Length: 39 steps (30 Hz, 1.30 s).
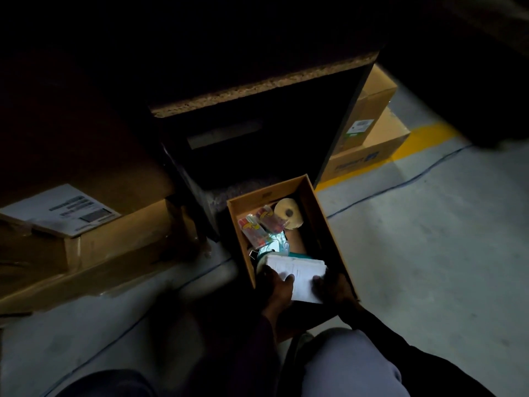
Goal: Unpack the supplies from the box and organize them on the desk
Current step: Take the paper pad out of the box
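An open cardboard box (320, 213) stands on the grey floor in front of my knees. Inside lie a roll of tape (288, 214), two clear packs of coloured pens (259, 229), a teal packet (276, 247) and a black binder clip (253, 255). A white stack of paper (300, 277) is at the near end of the box. My left hand (279, 285) grips its left edge and my right hand (332, 287) grips its right edge. The scene is dim.
A dark desk with a chipboard edge (266, 84) rises just beyond the box. A large flat carton with a white label (63, 213) lies at the left. Two stacked cartons (369, 133) stand at the back right beside a yellow floor line. A blue cable crosses the floor.
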Each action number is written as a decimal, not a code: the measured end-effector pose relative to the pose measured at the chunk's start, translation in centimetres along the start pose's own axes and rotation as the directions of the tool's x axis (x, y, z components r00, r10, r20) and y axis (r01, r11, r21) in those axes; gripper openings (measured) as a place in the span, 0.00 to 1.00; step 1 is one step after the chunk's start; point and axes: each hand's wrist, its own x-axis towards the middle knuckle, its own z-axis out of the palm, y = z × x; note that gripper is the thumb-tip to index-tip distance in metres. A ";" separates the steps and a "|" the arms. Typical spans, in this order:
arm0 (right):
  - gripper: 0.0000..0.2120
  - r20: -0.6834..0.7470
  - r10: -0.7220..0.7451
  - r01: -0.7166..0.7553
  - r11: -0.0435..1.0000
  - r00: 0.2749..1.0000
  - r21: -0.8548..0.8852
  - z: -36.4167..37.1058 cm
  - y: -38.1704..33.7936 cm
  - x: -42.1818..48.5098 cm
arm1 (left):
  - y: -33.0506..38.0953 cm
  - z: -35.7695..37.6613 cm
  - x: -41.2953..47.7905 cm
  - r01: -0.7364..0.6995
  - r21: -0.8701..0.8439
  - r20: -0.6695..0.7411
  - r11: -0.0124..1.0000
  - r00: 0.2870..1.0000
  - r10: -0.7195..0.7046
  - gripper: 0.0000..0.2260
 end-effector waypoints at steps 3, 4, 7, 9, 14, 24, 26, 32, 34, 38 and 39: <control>0.10 0.016 -0.084 0.083 0.996 0.996 0.032 -1.2 -1.6 -1.3 | 0.1 0.0 0.1 0.003 -0.142 -0.063 0.990 0.998 -0.012 0.39; 0.07 0.020 -0.084 0.083 0.993 0.996 0.080 -1.7 -1.9 -1.7 | 1.6 -1.0 -1.4 -0.016 -0.147 -0.099 0.989 0.995 0.001 0.34; 0.01 -0.017 -0.083 0.085 0.969 0.996 0.234 -2.9 -3.3 -2.0 | 4.5 -3.8 -3.6 -0.112 -0.226 -0.175 0.968 0.982 0.073 0.21; 0.03 -0.031 -0.140 0.143 0.951 0.990 0.275 -4.1 -5.0 -2.7 | 5.9 -4.9 -4.0 -0.162 -0.317 -0.153 0.934 0.981 0.118 0.21; 0.17 -0.108 -0.319 0.337 0.886 0.942 0.318 -6.8 -10.4 -5.6 | 9.1 -7.3 -6.2 -0.233 -0.479 -0.092 0.846 0.972 0.215 0.15; 0.10 -0.314 -0.577 0.656 0.694 0.754 0.297 -9.6 -18.3 -14.1 | 13.8 -13.7 -16.4 -0.779 0.007 -0.468 0.626 0.551 0.691 0.19; 0.08 -0.347 -0.580 0.673 0.673 0.737 0.306 -10.3 -19.9 -15.5 | 14.2 -14.8 -18.1 -0.804 0.042 -0.469 0.593 0.508 0.722 0.19; 0.12 -0.360 -0.576 0.679 0.614 0.734 0.403 -13.0 -24.0 -20.3 | 15.1 -18.9 -23.1 -0.836 -0.018 -0.437 0.548 0.500 0.747 0.18; 0.16 -0.350 -0.616 0.707 0.578 0.706 0.409 -13.6 -25.2 -21.8 | 15.4 -20.4 -24.5 -0.840 -0.030 -0.416 0.541 0.503 0.758 0.21; 0.20 -0.350 -0.672 0.753 0.528 0.653 0.393 -14.5 -27.3 -24.0 | 15.9 -23.6 -27.1 -0.849 0.163 -0.440 0.503 0.393 0.807 0.24; 0.20 -0.354 -0.686 0.768 0.521 0.636 0.371 -14.6 -28.0 -24.5 | 16.1 -24.4 -27.8 -0.844 0.211 -0.441 0.493 0.368 0.819 0.24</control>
